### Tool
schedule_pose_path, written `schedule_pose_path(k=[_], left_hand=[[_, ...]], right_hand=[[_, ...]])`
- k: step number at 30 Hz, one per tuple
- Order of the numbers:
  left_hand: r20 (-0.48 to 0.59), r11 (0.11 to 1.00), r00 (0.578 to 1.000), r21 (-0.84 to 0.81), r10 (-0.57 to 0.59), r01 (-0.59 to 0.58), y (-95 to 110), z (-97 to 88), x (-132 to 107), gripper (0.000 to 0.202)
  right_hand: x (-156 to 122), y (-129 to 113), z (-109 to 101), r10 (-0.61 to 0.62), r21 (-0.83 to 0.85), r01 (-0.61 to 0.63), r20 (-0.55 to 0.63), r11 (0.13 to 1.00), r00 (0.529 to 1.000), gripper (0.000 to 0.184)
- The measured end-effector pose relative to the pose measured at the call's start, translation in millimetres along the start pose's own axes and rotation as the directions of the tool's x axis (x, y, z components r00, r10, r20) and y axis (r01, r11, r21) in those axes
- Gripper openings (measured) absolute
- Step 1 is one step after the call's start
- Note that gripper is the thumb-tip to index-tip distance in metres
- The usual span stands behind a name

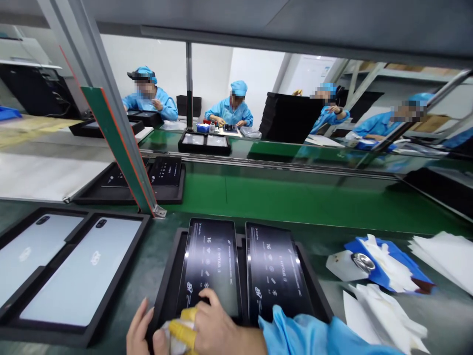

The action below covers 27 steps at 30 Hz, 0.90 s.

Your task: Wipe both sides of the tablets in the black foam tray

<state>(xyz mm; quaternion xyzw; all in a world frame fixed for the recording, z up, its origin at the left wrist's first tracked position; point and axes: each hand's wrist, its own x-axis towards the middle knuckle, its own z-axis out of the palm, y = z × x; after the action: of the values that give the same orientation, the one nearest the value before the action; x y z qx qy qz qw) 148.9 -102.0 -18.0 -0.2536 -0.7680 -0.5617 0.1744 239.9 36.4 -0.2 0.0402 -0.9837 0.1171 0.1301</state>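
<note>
Two tablets, a left one (218,261) and a right one (275,271), lie screen up in a black tray (168,276) before me, with white print on their dark films. Over the left tablet's lower end, my right hand (218,323) is closed on a crumpled white wipe (165,340). Yellow finger cots (185,333) cover some of its fingers, while one bare finger is raised. At the tray's lower left corner is my left hand (142,328), fingers stretched out and apart from the thumb. Its palm is cut off by the frame, and whether it touches the tray is unclear.
On the left, another black tray (121,291) holds two pale tablets (84,266), backs up. White wipes (388,315), a blue tray (354,246) and a metal-topped bottle (360,264) are at right. A slanted post (111,113) rises near a green belt (277,192). Several co-workers sit beyond.
</note>
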Motion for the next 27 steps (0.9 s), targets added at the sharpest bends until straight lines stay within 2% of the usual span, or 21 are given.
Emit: schedule_pose_path(k=[2, 3, 5, 7, 8, 9, 12, 14, 16, 17, 18, 20, 22, 24, 25, 27], left_hand=[[0.051, 0.999, 0.999, 0.040, 0.006, -0.008, 0.1, -5.9, 2.2, 0.031], [0.080, 0.998, 0.997, 0.061, 0.023, -0.028, -0.8, -9.0, 3.5, 0.032], [0.135, 0.992, 0.989, 0.096, 0.066, -0.080, -2.7, -14.8, 6.3, 0.033], [0.169, 0.987, 0.981, 0.112, 0.099, -0.119, -2.4, -18.7, 8.7, 0.034], [0.175, 0.986, 0.979, 0.113, 0.101, -0.121, -1.0, -19.8, 9.7, 0.035], [0.175, 0.988, 0.981, 0.113, 0.088, -0.109, 1.1, -20.3, 10.5, 0.035], [0.158, 0.992, 0.985, 0.097, 0.068, -0.084, 8.3, -19.5, 12.3, 0.037], [0.146, 0.992, 0.986, 0.089, 0.080, -0.093, 11.5, -18.3, 13.4, 0.038], [0.142, 0.992, 0.986, 0.082, 0.089, -0.101, 13.8, -17.6, 14.7, 0.037], [0.146, 0.992, 0.986, 0.081, 0.082, -0.094, 15.2, -17.6, 15.5, 0.037], [0.154, 0.993, 0.986, 0.083, 0.068, -0.081, 16.9, -17.9, 16.2, 0.038], [0.168, 0.995, 0.985, 0.091, 0.032, -0.047, 20.6, -19.0, 17.6, 0.041], [0.179, 0.994, 0.984, 0.110, 0.000, -0.020, 22.8, -20.3, 18.6, 0.045], [0.181, 0.991, 0.983, 0.133, -0.029, 0.004, 21.2, -21.2, 19.2, 0.047], [0.183, 0.990, 0.983, 0.144, -0.031, 0.005, 19.0, -21.3, 19.4, 0.047], [0.195, 0.987, 0.980, 0.161, -0.025, -0.007, 13.6, -21.1, 19.9, 0.046]], right_hand=[[12.4, 24.6, -23.8, 0.072, -0.013, -0.072, 0.051, 0.997, 0.996, 0.033], [23.2, 42.8, -39.9, 0.165, -0.043, -0.162, 0.081, 0.986, 0.983, 0.030], [44.5, 79.5, -69.2, 0.424, -0.139, -0.415, 0.048, 0.899, 0.904, 0.032], [54.5, 98.8, -82.9, 0.528, -0.158, -0.526, -0.033, 0.836, 0.849, 0.039], [52.6, 97.2, -82.2, 0.535, -0.162, -0.535, -0.046, 0.829, 0.843, 0.040], [45.9, 87.9, -77.0, 0.512, -0.160, -0.510, -0.036, 0.845, 0.858, 0.039], [4.8, 29.2, -46.2, 0.307, -0.094, -0.302, 0.041, 0.949, 0.951, 0.037], [-25.3, -9.3, -27.4, 0.169, 0.000, -0.169, 0.018, 0.986, 0.985, 0.046], [-44.2, -25.7, -21.5, 0.108, 0.085, -0.105, -0.035, 0.991, 0.993, 0.054], [-47.7, -23.1, -24.7, 0.114, 0.114, -0.107, -0.061, 0.988, 0.992, 0.055], [-47.3, -13.6, -31.8, 0.143, 0.127, -0.132, -0.081, 0.983, 0.986, 0.054], [-37.9, 20.9, -54.4, 0.274, 0.100, -0.263, -0.116, 0.960, 0.955, 0.051], [-24.5, 62.8, -79.9, 0.465, 0.042, -0.465, -0.148, 0.885, 0.873, 0.049], [-15.9, 94.0, -98.3, 0.603, 0.002, -0.611, -0.165, 0.792, 0.781, 0.050], [-14.9, 101.4, -102.4, 0.637, -0.008, -0.646, -0.163, 0.763, 0.754, 0.051], [-20.8, 96.2, -99.6, 0.637, -0.011, -0.644, -0.128, 0.765, 0.760, 0.051]])
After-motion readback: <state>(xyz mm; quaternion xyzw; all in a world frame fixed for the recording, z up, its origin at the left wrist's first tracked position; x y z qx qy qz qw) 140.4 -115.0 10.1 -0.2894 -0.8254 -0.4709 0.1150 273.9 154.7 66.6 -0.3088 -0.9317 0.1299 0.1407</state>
